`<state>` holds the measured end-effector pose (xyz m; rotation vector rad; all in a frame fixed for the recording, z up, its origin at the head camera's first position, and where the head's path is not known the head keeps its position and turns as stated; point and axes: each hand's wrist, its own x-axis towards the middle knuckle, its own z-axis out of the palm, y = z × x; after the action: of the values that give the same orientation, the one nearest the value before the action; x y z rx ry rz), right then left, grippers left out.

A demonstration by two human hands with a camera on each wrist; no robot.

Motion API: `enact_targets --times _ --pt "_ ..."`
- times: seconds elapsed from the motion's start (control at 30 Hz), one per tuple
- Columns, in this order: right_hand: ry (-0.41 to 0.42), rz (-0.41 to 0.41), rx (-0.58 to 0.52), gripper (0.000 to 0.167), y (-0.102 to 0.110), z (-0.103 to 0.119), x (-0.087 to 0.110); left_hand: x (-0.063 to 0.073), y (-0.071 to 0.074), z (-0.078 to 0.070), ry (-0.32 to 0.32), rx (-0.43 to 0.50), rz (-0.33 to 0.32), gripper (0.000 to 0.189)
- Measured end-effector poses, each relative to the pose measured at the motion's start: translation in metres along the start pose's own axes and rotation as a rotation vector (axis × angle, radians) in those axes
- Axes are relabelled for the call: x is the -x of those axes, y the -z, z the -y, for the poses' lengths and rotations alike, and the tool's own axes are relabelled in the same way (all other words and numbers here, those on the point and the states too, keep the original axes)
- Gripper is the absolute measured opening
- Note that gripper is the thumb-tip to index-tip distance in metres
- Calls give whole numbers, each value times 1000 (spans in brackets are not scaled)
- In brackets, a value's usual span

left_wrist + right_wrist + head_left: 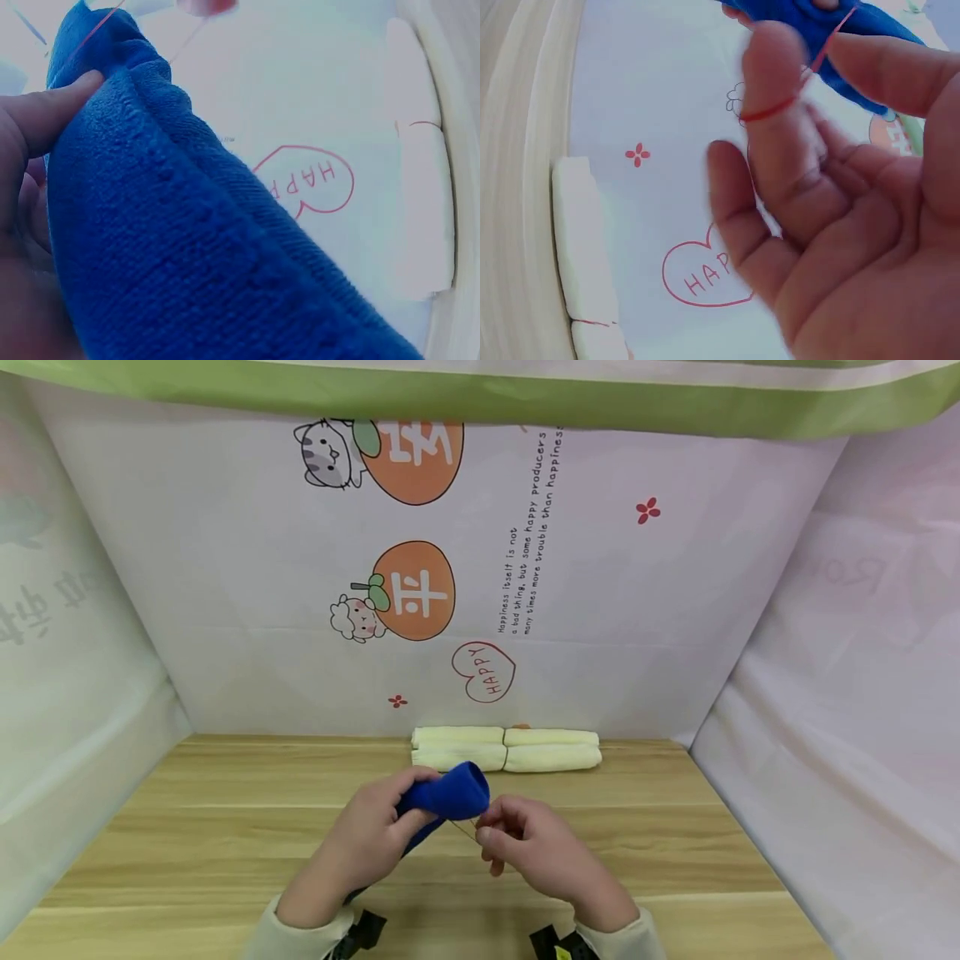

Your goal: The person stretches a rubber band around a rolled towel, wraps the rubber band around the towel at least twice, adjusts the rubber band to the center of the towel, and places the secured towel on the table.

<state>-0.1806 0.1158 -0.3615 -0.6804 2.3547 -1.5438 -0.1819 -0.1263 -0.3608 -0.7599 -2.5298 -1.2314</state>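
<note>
My left hand (363,831) grips a rolled blue towel (453,792), its thumb pressed on the cloth. One end of the roll tilts up toward the right, and the rest trails down behind the wrist. In the left wrist view the folded layers of the towel (172,225) fill the foreground. A thin rubber band (769,112) is looped on a finger of my right hand (536,852), which has its fingers curled. From there the band stretches to the blue towel, and a strand crosses the cloth near the left thumb (79,90). The far side of the band is hidden.
Two pale yellow rolled towels (551,758) lie side by side at the back of the wooden table (187,827), each with a thin band round its middle. A printed white sheet (600,610) hangs behind, with white cloth walls left and right.
</note>
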Motion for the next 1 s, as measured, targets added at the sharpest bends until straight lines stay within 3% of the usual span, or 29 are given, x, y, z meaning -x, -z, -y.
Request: enact_targets --times 0.2,0.33,0.43,0.57,0.63,0.7,0.87,0.9,1.0 --pt "119 -57 145 12 2 -3 1 -1 6 1 44 93 -70 25" --pt "253 -119 236 24 0 -7 0 0 7 3 59 105 -99 27" --pt "500 -180 323 32 -3 -6 -1 -1 6 4 97 112 -115 27" --pt "883 -247 418 26 -7 -2 -4 -2 5 4 152 151 -130 27" --pt "987 -269 422 20 -12 -1 -6 -2 4 4 175 172 -143 27" --pt "957 -248 380 15 -19 -1 -6 -2 4 4 199 186 -157 27" --pt "792 -30 263 23 -45 4 -1 -3 1 8 237 169 -201 26" --pt "806 22 253 28 -50 7 -1 -3 -1 9 236 164 -204 26" --pt "973 112 302 37 -59 16 0 -4 -8 10 204 152 -197 26"
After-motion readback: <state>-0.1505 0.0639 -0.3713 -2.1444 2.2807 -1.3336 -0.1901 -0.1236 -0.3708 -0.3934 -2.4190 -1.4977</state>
